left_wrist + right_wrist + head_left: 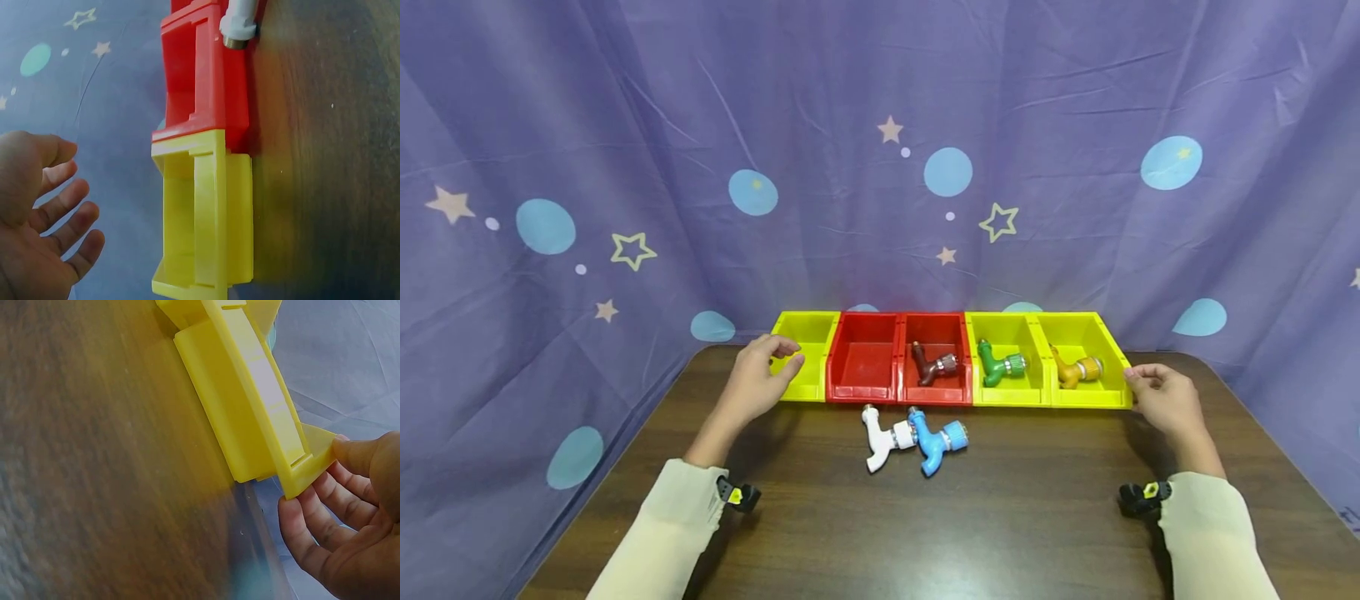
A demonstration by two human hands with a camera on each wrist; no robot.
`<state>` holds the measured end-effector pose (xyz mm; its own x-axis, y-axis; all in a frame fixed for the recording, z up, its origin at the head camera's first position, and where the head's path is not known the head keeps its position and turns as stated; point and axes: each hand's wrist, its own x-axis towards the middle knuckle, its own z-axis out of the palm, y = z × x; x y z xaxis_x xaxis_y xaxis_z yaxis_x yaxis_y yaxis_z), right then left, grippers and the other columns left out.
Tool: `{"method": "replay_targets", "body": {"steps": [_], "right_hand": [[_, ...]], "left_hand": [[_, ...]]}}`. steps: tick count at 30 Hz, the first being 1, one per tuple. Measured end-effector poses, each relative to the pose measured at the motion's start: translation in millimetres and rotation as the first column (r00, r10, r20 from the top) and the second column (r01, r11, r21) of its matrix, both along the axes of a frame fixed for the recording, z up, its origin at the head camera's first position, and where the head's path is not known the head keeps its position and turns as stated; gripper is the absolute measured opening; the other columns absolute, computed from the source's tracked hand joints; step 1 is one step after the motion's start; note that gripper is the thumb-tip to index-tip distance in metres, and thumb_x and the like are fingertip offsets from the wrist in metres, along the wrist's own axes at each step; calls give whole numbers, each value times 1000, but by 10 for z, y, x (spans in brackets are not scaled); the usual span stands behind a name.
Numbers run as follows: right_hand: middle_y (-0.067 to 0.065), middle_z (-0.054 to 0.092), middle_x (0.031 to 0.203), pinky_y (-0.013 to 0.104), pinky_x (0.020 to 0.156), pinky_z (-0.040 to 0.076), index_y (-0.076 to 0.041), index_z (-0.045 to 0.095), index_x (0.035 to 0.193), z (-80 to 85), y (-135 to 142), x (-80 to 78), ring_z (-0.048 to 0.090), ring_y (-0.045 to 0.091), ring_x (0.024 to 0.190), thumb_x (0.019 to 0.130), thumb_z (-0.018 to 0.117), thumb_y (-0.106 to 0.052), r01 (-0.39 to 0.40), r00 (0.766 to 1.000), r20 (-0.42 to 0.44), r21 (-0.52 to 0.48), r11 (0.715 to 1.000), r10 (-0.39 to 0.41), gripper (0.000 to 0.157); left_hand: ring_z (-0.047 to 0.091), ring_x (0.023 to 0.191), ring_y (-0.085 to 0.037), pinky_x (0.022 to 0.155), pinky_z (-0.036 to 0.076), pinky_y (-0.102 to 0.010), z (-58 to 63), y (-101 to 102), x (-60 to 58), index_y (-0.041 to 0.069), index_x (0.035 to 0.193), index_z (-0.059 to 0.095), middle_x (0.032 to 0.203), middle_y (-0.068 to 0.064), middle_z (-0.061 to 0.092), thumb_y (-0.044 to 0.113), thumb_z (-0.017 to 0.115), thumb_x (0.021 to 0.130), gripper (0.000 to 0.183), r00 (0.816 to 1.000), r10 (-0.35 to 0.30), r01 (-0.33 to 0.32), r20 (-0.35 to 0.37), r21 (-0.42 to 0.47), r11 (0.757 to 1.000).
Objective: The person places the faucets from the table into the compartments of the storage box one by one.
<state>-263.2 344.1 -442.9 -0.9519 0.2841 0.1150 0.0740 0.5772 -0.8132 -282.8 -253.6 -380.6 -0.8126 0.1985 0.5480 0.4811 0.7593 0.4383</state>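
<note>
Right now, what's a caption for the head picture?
Brown tap, green tap and orange-yellow tap sit in bins; white tap and blue tap lie on the table.

The yellow bins point(1090, 399) and red bins point(862, 394) look like smooth moulded plastic, glossy along their rims, and the white tap point(880, 439), blue tap point(931, 442), green tap point(992, 367), brown tap point(928, 367) and orange tap point(1067, 372) show a similarly smooth, plastic-looking finish, with shiny metallic bands near their knobs and a brassy metal end point(235, 44) on the white one. The table point(1037, 517) has a smooth wood-grain top that throws back a soft glare, while the backdrop point(820, 83) is creased cloth with a slight sheen and the sleeves point(658, 529) are matt, soft-looking fabric
</note>
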Motion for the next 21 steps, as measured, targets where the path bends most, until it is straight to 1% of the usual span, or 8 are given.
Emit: {"method": "replay_targets", "body": {"steps": [4, 6, 8, 10, 13, 16, 21], "right_hand": [[24, 61, 111, 26, 63, 59, 9, 57, 126, -3, 3, -16, 63, 21, 83, 109, 48, -35, 6, 1000, 12, -11, 1000, -6, 48], [25, 61, 112, 26, 63, 59, 8, 57, 127, -2, 4, -26, 63, 22, 84, 109, 48, -35, 9, 1000, 19, -14, 1000, -9, 48], [25, 61, 113, 26, 63, 59, 8, 56, 127, 1, 7, -32, 63, 23, 84, 109, 48, -35, 10, 1000, 23, -16, 1000, -10, 48], [25, 61, 113, 26, 63, 59, 8, 56, 127, 1, 3, -34, 63, 24, 86, 109, 48, -35, 10, 1000, 26, -14, 1000, -10, 48], [25, 61, 114, 27, 64, 59, 9, 56, 127, -7, -6, -33, 63, 25, 87, 109, 48, -34, 9, 999, 31, -13, 1000, -9, 47], [26, 61, 114, 27, 64, 59, 9, 56, 127, -16, -2, -33, 63, 25, 87, 109, 48, -34, 8, 999, 31, -13, 1000, -7, 47], [28, 61, 115, 26, 64, 59, 10, 55, 128, -29, 29, -33, 64, 24, 86, 109, 48, -35, 10, 1000, 26, -7, 1000, -10, 50]], "left_hand": [[61, 100, -28, 88, 50, -46, 41, 89, 15, 4, 110, 71, 105, -10, 70, 19, 73, 95, 22, 998, -49, 51, 29, -60, 997], [61, 102, -28, 90, 51, -47, 54, 140, 30, 6, 111, 71, 106, -8, 69, 21, 74, 94, 22, 995, -90, 94, 45, -89, 992], [61, 103, -27, 92, 51, -47, 58, 194, 54, 8, 111, 71, 107, -7, 69, 22, 75, 94, 23, 988, -140, 148, 69, -124, 981], [60, 105, -25, 95, 51, -46, 50, 245, 75, 11, 112, 70, 108, -3, 68, 24, 76, 93, 23, 978, -188, 202, 95, -167, 965], [58, 107, -21, 98, 50, -45, 32, 321, 101, 13, 112, 70, 109, 0, 67, 26, 77, 92, 25, 960, -252, 275, 124, -236, 932], [57, 108, -18, 98, 50, -43, 16, 400, 129, 14, 112, 70, 111, 4, 65, 30, 77, 92, 26, 942, -303, 333, 141, -308, 891], [54, 109, -14, 98, 48, -39, -42, 499, 155, 19, 117, 70, 116, 6, 61, 37, 76, 93, 32, 903, -389, 429, 182, -426, 797]]}}
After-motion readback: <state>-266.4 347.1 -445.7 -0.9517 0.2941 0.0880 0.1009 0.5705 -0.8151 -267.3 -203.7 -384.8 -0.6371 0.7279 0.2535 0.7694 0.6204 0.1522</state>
